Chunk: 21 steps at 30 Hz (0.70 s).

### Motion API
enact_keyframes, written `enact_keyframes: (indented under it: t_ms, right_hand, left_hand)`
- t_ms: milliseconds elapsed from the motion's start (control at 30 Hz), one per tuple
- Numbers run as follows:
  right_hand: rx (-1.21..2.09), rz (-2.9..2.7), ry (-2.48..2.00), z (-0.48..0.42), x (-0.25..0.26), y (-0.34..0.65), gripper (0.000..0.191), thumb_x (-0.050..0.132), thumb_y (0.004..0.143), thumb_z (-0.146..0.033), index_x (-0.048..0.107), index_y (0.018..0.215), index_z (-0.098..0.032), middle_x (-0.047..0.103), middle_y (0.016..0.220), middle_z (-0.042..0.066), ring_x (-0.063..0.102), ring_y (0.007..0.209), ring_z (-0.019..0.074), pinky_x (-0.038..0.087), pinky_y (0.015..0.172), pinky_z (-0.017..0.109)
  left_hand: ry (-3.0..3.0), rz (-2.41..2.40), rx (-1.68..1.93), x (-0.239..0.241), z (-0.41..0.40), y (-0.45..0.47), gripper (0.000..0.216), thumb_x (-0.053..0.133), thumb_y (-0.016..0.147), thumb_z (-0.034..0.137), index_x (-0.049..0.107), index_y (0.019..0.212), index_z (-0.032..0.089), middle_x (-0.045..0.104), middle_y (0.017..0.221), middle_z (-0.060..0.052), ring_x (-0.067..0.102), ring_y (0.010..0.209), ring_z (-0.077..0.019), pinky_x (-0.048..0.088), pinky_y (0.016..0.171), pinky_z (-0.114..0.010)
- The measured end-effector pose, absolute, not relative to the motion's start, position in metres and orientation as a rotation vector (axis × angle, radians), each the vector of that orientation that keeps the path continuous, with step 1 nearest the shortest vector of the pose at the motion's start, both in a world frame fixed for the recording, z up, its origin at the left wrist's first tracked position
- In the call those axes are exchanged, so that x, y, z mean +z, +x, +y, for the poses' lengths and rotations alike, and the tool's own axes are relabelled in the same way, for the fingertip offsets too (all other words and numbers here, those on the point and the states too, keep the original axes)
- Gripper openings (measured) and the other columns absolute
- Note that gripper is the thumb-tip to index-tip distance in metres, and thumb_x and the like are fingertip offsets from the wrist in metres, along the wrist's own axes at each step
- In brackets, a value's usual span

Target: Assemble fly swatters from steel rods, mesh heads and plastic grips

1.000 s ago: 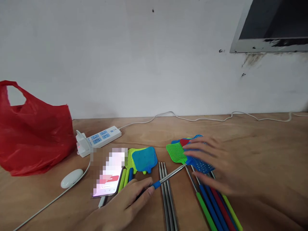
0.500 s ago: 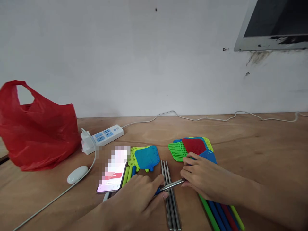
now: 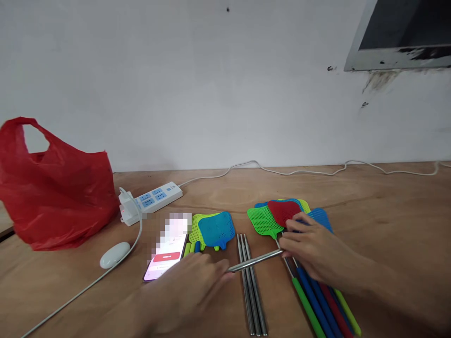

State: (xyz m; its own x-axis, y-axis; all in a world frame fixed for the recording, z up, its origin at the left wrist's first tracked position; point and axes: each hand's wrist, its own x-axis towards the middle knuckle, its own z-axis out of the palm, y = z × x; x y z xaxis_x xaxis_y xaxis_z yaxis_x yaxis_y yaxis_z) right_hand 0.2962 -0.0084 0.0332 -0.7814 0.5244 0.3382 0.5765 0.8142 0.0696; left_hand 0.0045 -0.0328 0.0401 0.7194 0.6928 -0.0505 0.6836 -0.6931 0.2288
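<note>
A metal rod (image 3: 255, 261) stretches between my hands, slightly tilted up to the right. My left hand (image 3: 192, 281), blurred, is closed around its left end, hiding the grip. My right hand (image 3: 313, 241) is closed on the right end. A blue mesh swatter head (image 3: 321, 218) shows just beyond that hand, so the rod appears to be part of a fly swatter. Several bare metal rods (image 3: 252, 291) lie side by side below. Finished-looking fly swatters with a green head (image 3: 262, 220) and a red head (image 3: 283, 212) are piled under my right hand, coloured handles (image 3: 326, 305) toward me.
Loose swatter heads, one blue (image 3: 216, 229), lie left of the rods near coloured grips (image 3: 191, 248). Farther left are a lit phone (image 3: 167, 256), a white mouse-like device (image 3: 114, 255), a power strip (image 3: 160, 195) and a red plastic bag (image 3: 59, 188). A white cable (image 3: 299, 173) runs along the wall.
My hands have moved apart, and more of the rod shows between them. My right hand has shifted right with the blue head, uncovering more of the green swatter.
</note>
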Motion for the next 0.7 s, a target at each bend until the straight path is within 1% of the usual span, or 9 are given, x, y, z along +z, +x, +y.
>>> enact_keyframes:
  t_ms: [67, 233, 333, 400, 467, 533, 567, 633, 700]
  right_hand:
    - [-0.211, -2.668, -0.874, -0.006, 0.029, 0.309, 0.021, 0.047, 0.090, -0.006, 0.054, 0.078, -0.022, 0.063, 0.075, 0.001, 0.051, 0.080, 0.0217, 0.036, 0.085, 0.041]
    - [-0.267, -2.694, -0.840, -0.007, 0.022, 0.319, 0.021, 0.050, 0.090, -0.007, 0.054, 0.075, -0.022, 0.060, 0.072, 0.001, 0.052, 0.078, 0.0213, 0.038, 0.088, 0.041]
    - [-0.255, -2.698, -0.841, -0.011, 0.026, 0.318, 0.024, 0.045, 0.094, -0.009, 0.056, 0.077, -0.022, 0.062, 0.073, 0.002, 0.054, 0.077, 0.0222, 0.041, 0.086, 0.041]
    - [-0.212, -2.683, -0.853, -0.014, 0.029, 0.319, 0.024, 0.042, 0.097, -0.011, 0.058, 0.082, -0.022, 0.064, 0.077, 0.002, 0.056, 0.079, 0.0227, 0.042, 0.087, 0.042]
    - [-0.156, -2.652, -0.874, -0.015, 0.030, 0.322, 0.021, 0.044, 0.098, -0.015, 0.060, 0.087, -0.022, 0.067, 0.085, 0.004, 0.059, 0.085, 0.0235, 0.044, 0.090, 0.044]
    - [-0.126, -2.588, -0.920, -0.014, 0.030, 0.329, 0.012, 0.052, 0.096, -0.023, 0.063, 0.097, -0.024, 0.070, 0.102, 0.006, 0.060, 0.100, 0.0269, 0.044, 0.094, 0.048]
    - [-0.116, -2.526, -0.957, -0.012, 0.029, 0.334, 0.013, 0.057, 0.093, -0.028, 0.064, 0.104, -0.025, 0.069, 0.114, 0.007, 0.059, 0.109, 0.0294, 0.043, 0.096, 0.050]
    - [-0.069, -2.295, -1.076, -0.006, 0.029, 0.344, 0.033, 0.064, 0.088, -0.038, 0.062, 0.119, -0.028, 0.063, 0.130, 0.009, 0.055, 0.121, 0.0338, 0.041, 0.101, 0.057]
    - [0.128, -1.947, -1.238, 0.001, 0.028, 0.353, 0.044, 0.064, 0.085, -0.048, 0.060, 0.124, -0.029, 0.066, 0.125, 0.010, 0.061, 0.114, 0.0342, 0.047, 0.095, 0.057]
  left_hand:
    - [2.620, 1.083, 0.028, 0.043, -0.034, -0.001, 0.052, 0.019, 0.108, 0.044, 0.058, 0.083, 0.020, 0.063, 0.072, -0.004, 0.060, 0.061, -0.0210, 0.035, 0.054, -0.030]
    - [2.621, 1.111, -0.016, 0.041, -0.036, -0.005, 0.047, 0.023, 0.107, 0.044, 0.060, 0.089, 0.020, 0.065, 0.075, -0.005, 0.061, 0.066, -0.0231, 0.037, 0.059, -0.032]
    - [2.639, 1.164, -0.010, 0.036, -0.034, -0.011, 0.044, 0.026, 0.107, 0.047, 0.060, 0.096, 0.021, 0.066, 0.079, -0.005, 0.061, 0.068, -0.0235, 0.035, 0.059, -0.031]
    - [2.641, 1.182, 0.013, 0.033, -0.034, -0.018, 0.044, 0.025, 0.107, 0.046, 0.059, 0.093, 0.022, 0.066, 0.077, -0.004, 0.060, 0.066, -0.0226, 0.033, 0.057, -0.031]
    - [2.619, 1.191, 0.030, 0.030, -0.035, -0.024, 0.044, 0.024, 0.108, 0.044, 0.058, 0.090, 0.022, 0.065, 0.076, -0.003, 0.059, 0.065, -0.0215, 0.032, 0.056, -0.030]
    - [2.590, 1.208, 0.027, 0.029, -0.036, -0.028, 0.045, 0.023, 0.108, 0.044, 0.057, 0.089, 0.022, 0.064, 0.077, -0.003, 0.058, 0.066, -0.0209, 0.032, 0.057, -0.030]
    - [2.581, 1.215, 0.021, 0.028, -0.036, -0.030, 0.045, 0.022, 0.108, 0.045, 0.057, 0.089, 0.022, 0.064, 0.077, -0.003, 0.058, 0.065, -0.0207, 0.033, 0.057, -0.029]
    - [2.589, 1.237, 0.031, 0.027, -0.037, -0.033, 0.048, 0.021, 0.107, 0.047, 0.057, 0.088, 0.023, 0.064, 0.076, -0.003, 0.057, 0.063, -0.0206, 0.032, 0.056, -0.030]
    - [2.613, 1.259, 0.061, 0.026, -0.037, -0.037, 0.050, 0.019, 0.107, 0.048, 0.057, 0.088, 0.023, 0.063, 0.073, -0.003, 0.056, 0.061, -0.0206, 0.032, 0.056, -0.030]
